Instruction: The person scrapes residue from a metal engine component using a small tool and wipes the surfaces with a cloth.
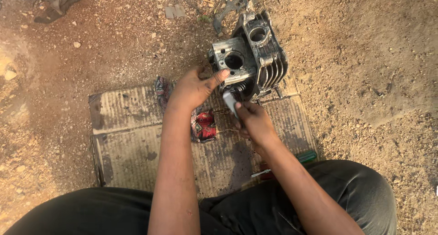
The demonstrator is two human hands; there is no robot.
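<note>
Metal cylinder head (pixel 250 57) upright, fins rightward | left hand (pixel 194 89) steadying it | right hand (pixel 253 121) gripping tool (pixel 230 101)

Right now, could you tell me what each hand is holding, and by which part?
The left hand steadies the engine cylinder head by its near face; the right hand grips a grey metal tool by its lower end.
</note>
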